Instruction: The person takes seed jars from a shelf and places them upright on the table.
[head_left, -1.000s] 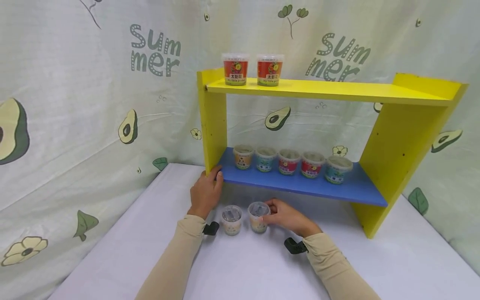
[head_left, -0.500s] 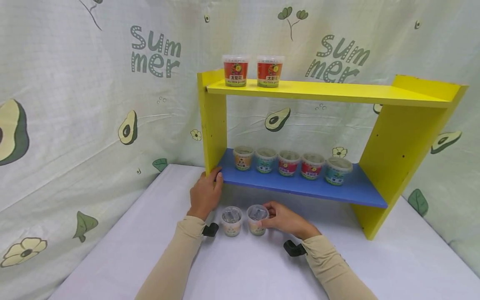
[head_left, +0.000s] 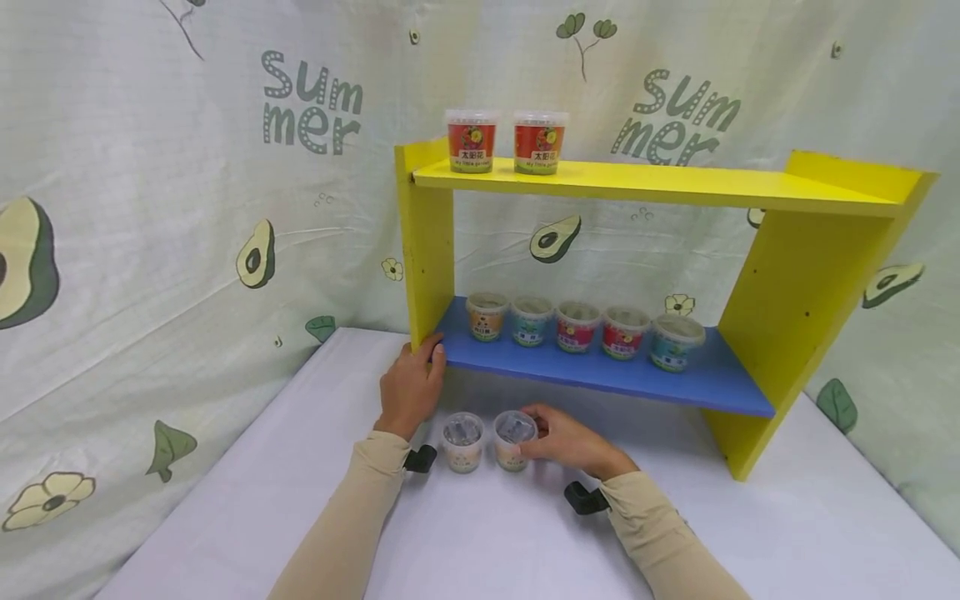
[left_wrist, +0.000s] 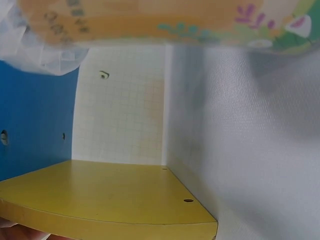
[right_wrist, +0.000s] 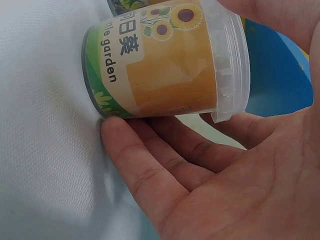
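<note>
Two lidded plastic cups stand side by side on the table in the head view, a left cup [head_left: 462, 442] and a right cup [head_left: 512, 454]. My right hand [head_left: 562, 437] holds the right cup, thumb on the near side and fingers round the far side. In the right wrist view that cup [right_wrist: 172, 75] shows an orange sunflower label and a clear lid. My left hand [head_left: 411, 387] grips the lower left front corner of the yellow and blue shelf unit [head_left: 420, 250]. Close to the left wrist camera, an orange-labelled cup [left_wrist: 130, 22] fills the top.
On the blue shelf board [head_left: 570, 372] stands a row of several small cups, among them an orange cup [head_left: 486, 323] and a teal cup [head_left: 671, 350]. Two red cups, a left one [head_left: 472, 148] and a right one [head_left: 537, 148], sit on the yellow top board. A printed cloth [head_left: 187, 208] hangs behind.
My right hand has shifted the right cup slightly left and toward me, nearer the left cup. The left hand keeps its place on the shelf unit's corner.
</note>
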